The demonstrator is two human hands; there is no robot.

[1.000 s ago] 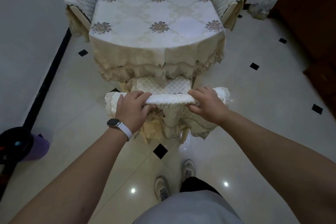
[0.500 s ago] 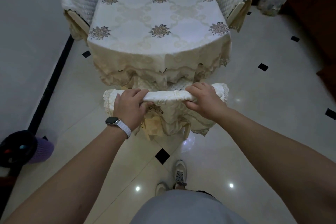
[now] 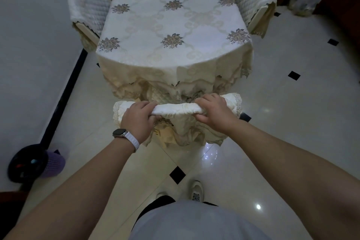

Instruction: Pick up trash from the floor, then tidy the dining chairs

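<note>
A dining chair [image 3: 178, 110] in a cream fabric cover stands at the near end of the table [image 3: 175, 23], which wears a floral tablecloth. Its seat is almost wholly hidden under the hanging cloth. My left hand [image 3: 137, 119], with a watch on the wrist, grips the left part of the chair's top rail. My right hand [image 3: 213, 112] grips the right part of the same rail. Two more covered chairs stand tucked in at the table's left side [image 3: 87, 9] and right side [image 3: 253, 0].
A black and purple bin [image 3: 35, 163] sits by the left wall, beside the black skirting. Dark wooden furniture [image 3: 342, 0] lines the right side, with a pale bundle [image 3: 301, 7] at its foot. My feet [image 3: 196, 191] stand on glossy tiled floor behind the chair.
The chair has slid forward under the table with both hands on its rail; its quilted seat, visible a second ago, is now covered by the tablecloth. I have stepped closer.
</note>
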